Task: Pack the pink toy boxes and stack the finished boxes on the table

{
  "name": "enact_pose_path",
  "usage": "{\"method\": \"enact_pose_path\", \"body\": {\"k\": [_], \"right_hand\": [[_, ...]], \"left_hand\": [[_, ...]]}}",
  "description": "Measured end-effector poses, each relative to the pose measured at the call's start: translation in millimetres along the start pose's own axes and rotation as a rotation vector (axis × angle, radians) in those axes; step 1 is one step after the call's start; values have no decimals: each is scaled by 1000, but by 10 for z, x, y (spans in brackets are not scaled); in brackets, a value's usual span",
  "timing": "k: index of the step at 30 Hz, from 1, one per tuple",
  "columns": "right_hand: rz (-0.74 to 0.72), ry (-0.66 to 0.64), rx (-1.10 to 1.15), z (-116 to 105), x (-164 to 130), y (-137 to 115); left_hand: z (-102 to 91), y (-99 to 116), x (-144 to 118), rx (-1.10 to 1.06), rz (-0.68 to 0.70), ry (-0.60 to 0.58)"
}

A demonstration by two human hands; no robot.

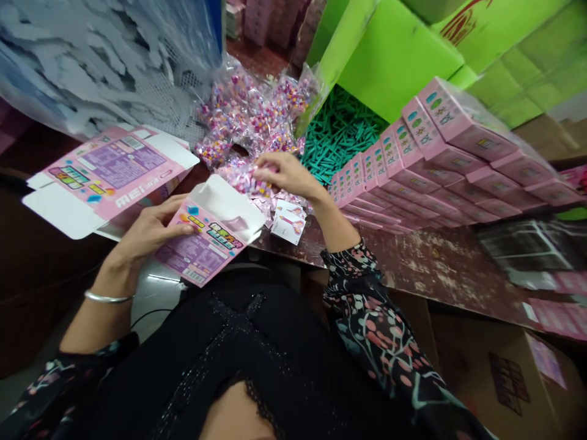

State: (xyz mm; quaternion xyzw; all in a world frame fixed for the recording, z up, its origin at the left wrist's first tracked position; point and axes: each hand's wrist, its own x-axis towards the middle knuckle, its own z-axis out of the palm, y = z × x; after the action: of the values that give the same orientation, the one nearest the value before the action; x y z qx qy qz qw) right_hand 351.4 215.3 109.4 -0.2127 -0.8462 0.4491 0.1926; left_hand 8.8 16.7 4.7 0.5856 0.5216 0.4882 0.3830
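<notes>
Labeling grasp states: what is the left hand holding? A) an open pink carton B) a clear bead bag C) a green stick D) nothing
A: the left hand grips an open pink carton with its end flap up, while the right hand rests on a clear bead packet.

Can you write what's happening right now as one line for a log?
left hand: holds open pink box | right hand: grips bead packet at box mouth | beside: flat boxes, closed boxes
</notes>
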Motion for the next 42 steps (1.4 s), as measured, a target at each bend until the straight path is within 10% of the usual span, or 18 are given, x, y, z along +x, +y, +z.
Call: {"method": "enact_pose_path", "body": {"k": [4,16,23,42], "right_hand": [[13,220,9,-174,-290,-330],[38,100,-275,337,-260,-510],[25,316,-381,495,-171,-584],[-90,-318,-420,355,-27,-551]], "left_hand": [[4,15,-26,97,-97,58],[180,139,-70,66,-30,105],[330,168,-39,42,1,140],[494,67,-94,-126,-52,178]]}}
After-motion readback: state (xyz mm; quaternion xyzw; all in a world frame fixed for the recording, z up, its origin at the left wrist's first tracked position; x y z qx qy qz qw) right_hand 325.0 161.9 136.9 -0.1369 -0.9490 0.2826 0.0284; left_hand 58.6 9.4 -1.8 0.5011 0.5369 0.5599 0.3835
